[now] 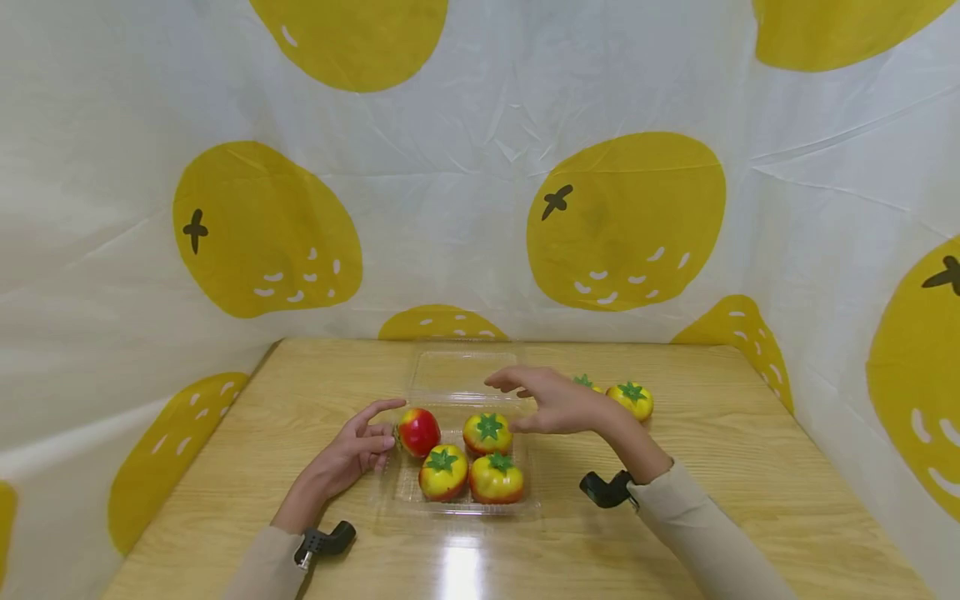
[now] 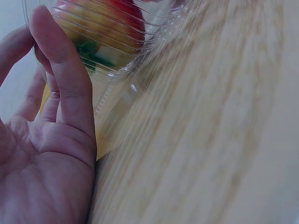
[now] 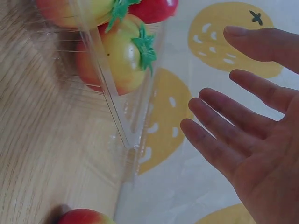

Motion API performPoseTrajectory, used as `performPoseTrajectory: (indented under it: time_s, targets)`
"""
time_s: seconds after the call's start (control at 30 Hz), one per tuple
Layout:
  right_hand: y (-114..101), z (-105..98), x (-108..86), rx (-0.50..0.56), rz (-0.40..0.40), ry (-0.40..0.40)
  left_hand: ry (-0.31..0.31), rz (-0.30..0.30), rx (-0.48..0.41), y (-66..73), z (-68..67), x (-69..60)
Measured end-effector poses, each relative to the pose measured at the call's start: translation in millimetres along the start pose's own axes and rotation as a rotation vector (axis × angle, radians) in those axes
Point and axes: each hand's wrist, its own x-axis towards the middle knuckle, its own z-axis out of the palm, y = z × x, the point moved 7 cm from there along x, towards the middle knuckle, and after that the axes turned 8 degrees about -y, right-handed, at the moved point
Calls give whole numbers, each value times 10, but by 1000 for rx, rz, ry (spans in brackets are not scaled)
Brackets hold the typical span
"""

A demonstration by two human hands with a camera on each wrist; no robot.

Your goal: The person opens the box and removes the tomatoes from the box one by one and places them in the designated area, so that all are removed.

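Observation:
A clear plastic box (image 1: 480, 507) with its lid (image 1: 450, 373) folded back holds several fruits. One red fruit (image 1: 418, 432) lies at its left, its leaves turned toward the left hand; yellow-red fruits such as this one (image 1: 497, 479) stand with green leaves up. The left hand (image 1: 352, 454) is at the box's left wall, fingers loosely bent, and in the left wrist view its fingertips (image 2: 44, 23) touch or nearly touch the clear wall. Above the box's right side hovers the right hand (image 1: 562, 402), fingers spread, holding nothing; the right wrist view shows this hand (image 3: 252, 126) empty.
Two more yellow-red fruits, one of them (image 1: 631, 401) plainly visible and the other (image 1: 585, 382) partly hidden by the right hand, lie on the wooden table (image 1: 720, 433) right of the box. A white cloth (image 1: 450, 208) with yellow fruit prints hangs behind the table.

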Motion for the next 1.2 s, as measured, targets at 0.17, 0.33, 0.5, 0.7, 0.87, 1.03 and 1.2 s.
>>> performPoseTrajectory:
  time_s: [0.17, 0.33, 0.5, 0.7, 0.87, 1.03, 1.2]
  targets:
    - [62, 57, 99, -11, 5, -52, 7, -2, -5, -9, -3, -3]
    - [96, 74, 180, -6, 37, -91, 7, 3, -3, -8, -7, 1]
    - [117, 124, 254, 15, 64, -159, 5, 4, -9, 7, -1, -3]
    - [164, 222, 340, -6, 118, -220, 38, -22, -10, -11, -8, -3]
    - [172, 275, 415, -84, 132, -245, 21, -14, -10, -7, -8, 1]
    - [154, 300, 462, -162, 130, -229, 4, 1, -14, 5, -5, 4]
    - [138, 333, 497, -213, 120, -216, 0, 1, -12, 5, -6, 2]
